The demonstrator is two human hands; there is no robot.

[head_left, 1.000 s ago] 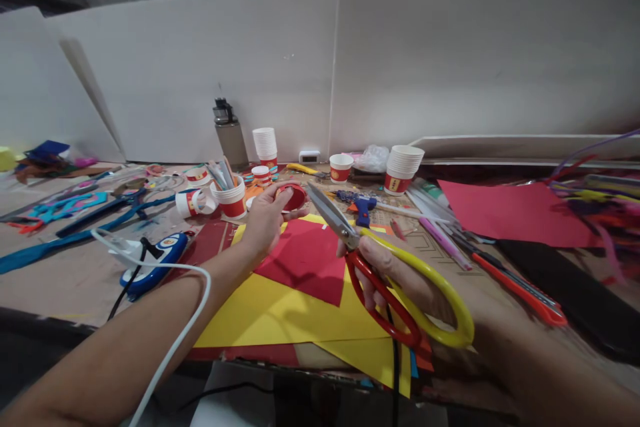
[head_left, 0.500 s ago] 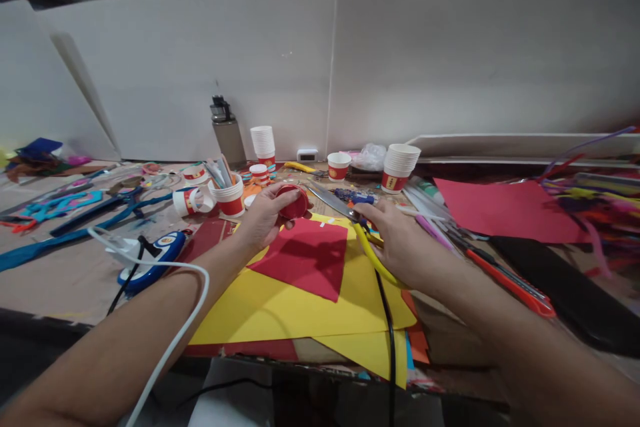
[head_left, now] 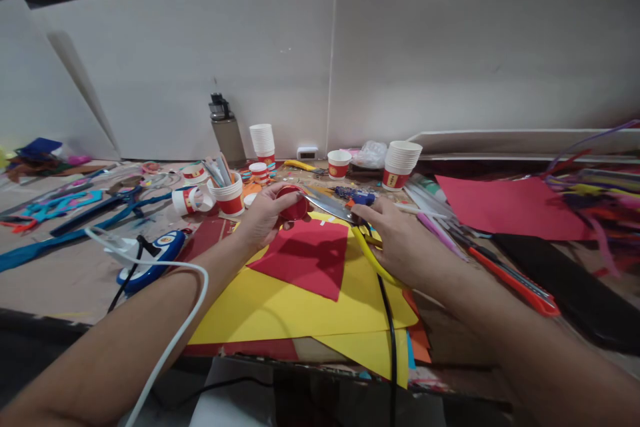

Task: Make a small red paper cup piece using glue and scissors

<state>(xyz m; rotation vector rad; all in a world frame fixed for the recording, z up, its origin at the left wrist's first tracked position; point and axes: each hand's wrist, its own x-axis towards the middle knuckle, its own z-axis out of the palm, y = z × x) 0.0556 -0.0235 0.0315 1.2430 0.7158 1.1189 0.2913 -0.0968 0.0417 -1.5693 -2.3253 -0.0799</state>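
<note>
Between the thumb and fingers of my left hand [head_left: 265, 217] is a small round red piece [head_left: 293, 204], which looks like a paper cup piece or disc; its exact kind is unclear. My right hand [head_left: 387, 230] grips yellow-handled scissors [head_left: 373, 255]. Their metal blades point left, and the tips reach the edge of the red piece. Beneath both hands lies a sheet of red paper [head_left: 305, 257] on larger yellow sheets [head_left: 250, 310]. A blue glue gun [head_left: 357, 195] rests just behind the scissors.
White-and-red paper cups [head_left: 401, 167] stand along the back, one cup [head_left: 229, 197] holding strips. Left are a blue-and-white device [head_left: 155, 260] and a white cable [head_left: 203, 293]. A red utility knife [head_left: 515, 280], black case [head_left: 565, 287] and red sheet [head_left: 510, 207] lie right. White boards rise behind.
The scissors have shifted slightly left and down, so their tips now meet the red piece. The blades look closer to it than before, while my left hand stays nearly in place.
</note>
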